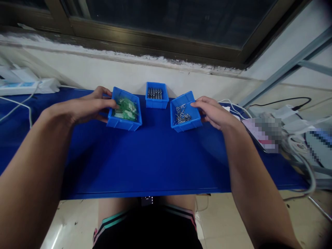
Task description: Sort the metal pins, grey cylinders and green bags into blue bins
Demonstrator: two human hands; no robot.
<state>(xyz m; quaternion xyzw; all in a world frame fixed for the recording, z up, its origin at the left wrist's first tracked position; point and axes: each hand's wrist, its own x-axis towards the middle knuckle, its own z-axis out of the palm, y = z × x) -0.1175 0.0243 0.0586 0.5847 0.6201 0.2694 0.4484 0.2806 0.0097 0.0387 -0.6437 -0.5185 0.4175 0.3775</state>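
My left hand [89, 106] is closed on the left side of a blue plastic bin [123, 124], its thumb over the rim. Inside that bin lie green-and-clear plastic packaging [128, 109] and some thin metal pieces. On the other side, my right hand [213, 112] grips the right wall of a second blue bin [188, 126], thumb on the rim. Small loose metal pins or screws [183, 116] are heaped in it. Between the two, farther back, a third blue bin [157, 103] holds several dark metal tubes [155, 92] side by side. Fingers beneath both held bins are partly hidden.
All three bins are on a blue table [155, 159] against the wall. A white power strip [31, 86] with cables lies at the far left. At the right are cables, a phone-like device [259, 136] and a grey metal frame [285, 69]. A window [168, 24] is above.
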